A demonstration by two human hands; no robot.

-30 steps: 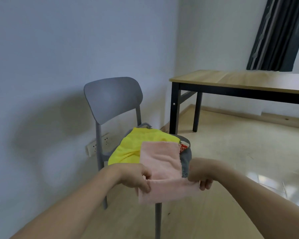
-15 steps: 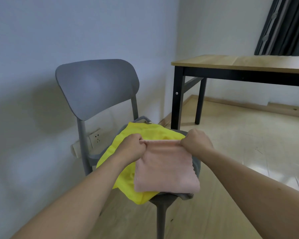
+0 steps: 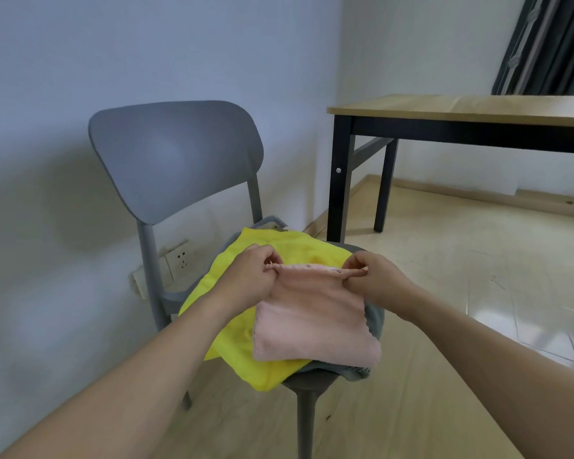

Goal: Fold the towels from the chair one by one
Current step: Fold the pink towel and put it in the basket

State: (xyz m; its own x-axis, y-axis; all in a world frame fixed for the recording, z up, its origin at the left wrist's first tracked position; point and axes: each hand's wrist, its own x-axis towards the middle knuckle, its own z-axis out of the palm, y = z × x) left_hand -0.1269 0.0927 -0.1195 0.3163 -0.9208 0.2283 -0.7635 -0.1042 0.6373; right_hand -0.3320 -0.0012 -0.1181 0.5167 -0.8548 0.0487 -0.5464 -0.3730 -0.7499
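A pink towel lies folded on the seat of a grey chair, on top of a yellow towel. My left hand pinches its far left corner and my right hand pinches its far right corner, both holding the far edge slightly raised. A grey towel shows under the pink one at the seat's right and front edge. Most of the seat is hidden by the towels.
A wooden table with black legs stands to the right behind the chair. A wall socket sits low on the wall by the chair. A dark curtain hangs at the top right. Wooden floor spreads to the right.
The pink towel was held up in the air a second ago; my hands have since laid it folded on the yellow towel. I now stand closer to the chair.
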